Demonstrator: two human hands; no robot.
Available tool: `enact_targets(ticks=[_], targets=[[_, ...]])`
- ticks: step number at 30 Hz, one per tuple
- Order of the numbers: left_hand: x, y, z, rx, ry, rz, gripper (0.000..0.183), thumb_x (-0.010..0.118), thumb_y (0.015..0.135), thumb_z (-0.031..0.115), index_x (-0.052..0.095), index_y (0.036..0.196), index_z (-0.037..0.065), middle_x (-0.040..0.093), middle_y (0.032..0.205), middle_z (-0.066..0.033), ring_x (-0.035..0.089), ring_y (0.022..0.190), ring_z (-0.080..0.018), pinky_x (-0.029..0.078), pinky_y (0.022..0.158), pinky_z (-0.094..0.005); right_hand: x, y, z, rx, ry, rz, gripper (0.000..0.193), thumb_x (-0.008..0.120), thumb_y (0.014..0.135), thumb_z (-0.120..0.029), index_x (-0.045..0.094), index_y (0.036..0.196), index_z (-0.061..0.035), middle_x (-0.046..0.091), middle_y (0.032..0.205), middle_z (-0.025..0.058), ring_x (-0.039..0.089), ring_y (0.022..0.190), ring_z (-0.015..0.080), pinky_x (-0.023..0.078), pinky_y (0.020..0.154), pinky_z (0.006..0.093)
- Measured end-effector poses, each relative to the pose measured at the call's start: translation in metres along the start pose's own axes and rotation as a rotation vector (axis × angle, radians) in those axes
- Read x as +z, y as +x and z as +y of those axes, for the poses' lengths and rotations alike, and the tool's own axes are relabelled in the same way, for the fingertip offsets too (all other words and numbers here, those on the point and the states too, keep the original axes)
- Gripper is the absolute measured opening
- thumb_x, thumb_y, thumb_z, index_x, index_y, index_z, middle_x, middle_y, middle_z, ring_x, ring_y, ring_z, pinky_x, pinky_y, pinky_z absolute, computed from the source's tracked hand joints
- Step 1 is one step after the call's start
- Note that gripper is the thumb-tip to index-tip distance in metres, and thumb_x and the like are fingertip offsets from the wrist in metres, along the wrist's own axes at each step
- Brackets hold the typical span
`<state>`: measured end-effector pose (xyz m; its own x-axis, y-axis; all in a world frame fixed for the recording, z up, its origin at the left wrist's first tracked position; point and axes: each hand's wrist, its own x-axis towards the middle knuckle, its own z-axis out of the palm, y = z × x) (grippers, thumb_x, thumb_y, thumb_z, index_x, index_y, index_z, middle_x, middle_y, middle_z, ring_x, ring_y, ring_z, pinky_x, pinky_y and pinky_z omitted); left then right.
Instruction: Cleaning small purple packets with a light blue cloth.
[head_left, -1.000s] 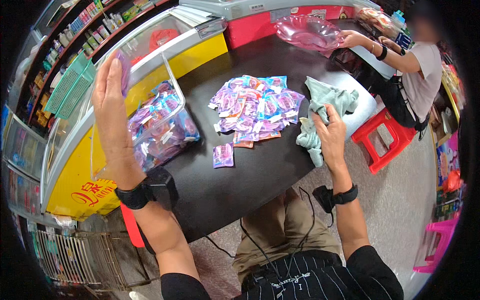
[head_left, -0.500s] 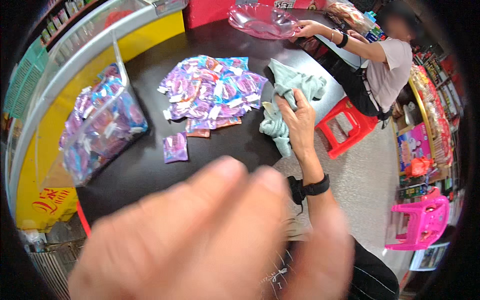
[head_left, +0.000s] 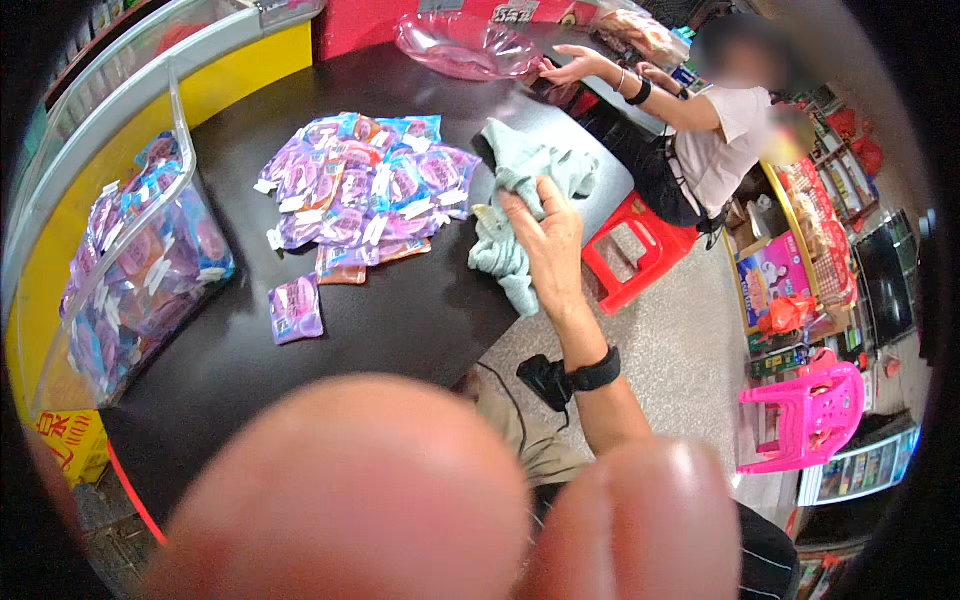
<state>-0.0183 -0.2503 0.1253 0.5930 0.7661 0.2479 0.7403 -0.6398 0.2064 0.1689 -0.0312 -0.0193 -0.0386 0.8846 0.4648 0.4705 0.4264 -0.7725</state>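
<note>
Right hand (head_left: 548, 238): our grip closed on the pale green cloth (head_left: 520, 200), at the black surface (head_left: 400, 320) edge.
Left hand (head_left: 420, 500): blurred against lens; grip unreadable.
Beside cloth: purple sachets (head_left: 365, 190).

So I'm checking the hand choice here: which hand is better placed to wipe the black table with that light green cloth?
Probably the right hand: it rests on the light green cloth at the black table edge. The left hand is raised close to the camera, blurred, away from the cloth.
</note>
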Motion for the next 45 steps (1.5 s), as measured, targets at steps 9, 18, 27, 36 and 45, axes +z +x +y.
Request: enact_targets(ticks=[9,18,27,36,45], targets=[[-0.036,-0.014,-0.057,-0.223,0.119,0.100,0.058,0.048,0.097,0.051,0.063,0.115,-0.002,0.066,0.112,-0.0212,0.063,0.107,-0.0273,0.046,0.096,-0.0376,-0.007,0.001,-0.012,0.000,-0.013,-0.013,0.021,0.065,0.091,-0.017,0.064,0.103,-0.0001,0.063,0.083,0.0024,0.050,0.076,0.0083,0.045,0.070,0.0275],[-0.023,-0.009,-0.052,-0.157,0.111,0.206,0.058,0.047,0.097,0.052,0.063,0.115,-0.002,0.066,0.111,-0.0211,0.063,0.106,-0.0274,0.047,0.095,-0.0376,-0.005,0.005,-0.013,0.070,0.138,0.010,0.014,0.064,0.091,-0.007,0.063,0.103,0.0009,0.066,0.091,0.0004,0.054,0.083,0.0070,0.046,0.074,0.0255],[0.004,-0.025,-0.018,-0.057,-0.002,0.088,0.058,0.047,0.097,0.052,0.063,0.114,-0.002,0.066,0.110,-0.0210,0.063,0.106,-0.0275,0.047,0.095,-0.0377,-0.010,0.004,-0.014,0.051,0.117,0.007,0.017,0.065,0.092,-0.012,0.063,0.101,0.0022,0.063,0.083,0.0012,0.051,0.078,0.0073,0.045,0.070,0.0271],[0.018,-0.019,-0.002,0.016,-0.082,0.011,0.059,0.046,0.097,0.052,0.063,0.113,-0.002,0.066,0.108,-0.0209,0.064,0.105,-0.0276,0.047,0.094,-0.0377,-0.009,-0.004,0.000,0.041,0.105,-0.015,0.020,0.063,0.092,-0.013,0.062,0.103,0.0037,0.062,0.087,0.0027,0.052,0.081,0.0083,0.045,0.071,0.0268],[0.039,0.019,0.029,0.206,-0.181,-0.025,0.059,0.046,0.098,0.052,0.063,0.112,-0.002,0.066,0.107,-0.0208,0.064,0.104,-0.0276,0.047,0.093,-0.0378,0.000,0.003,-0.003,0.028,0.088,0.029,0.019,0.068,0.089,-0.014,0.064,0.101,-0.0006,0.065,0.080,0.0063,0.055,0.074,0.0092,0.047,0.069,0.0285]])
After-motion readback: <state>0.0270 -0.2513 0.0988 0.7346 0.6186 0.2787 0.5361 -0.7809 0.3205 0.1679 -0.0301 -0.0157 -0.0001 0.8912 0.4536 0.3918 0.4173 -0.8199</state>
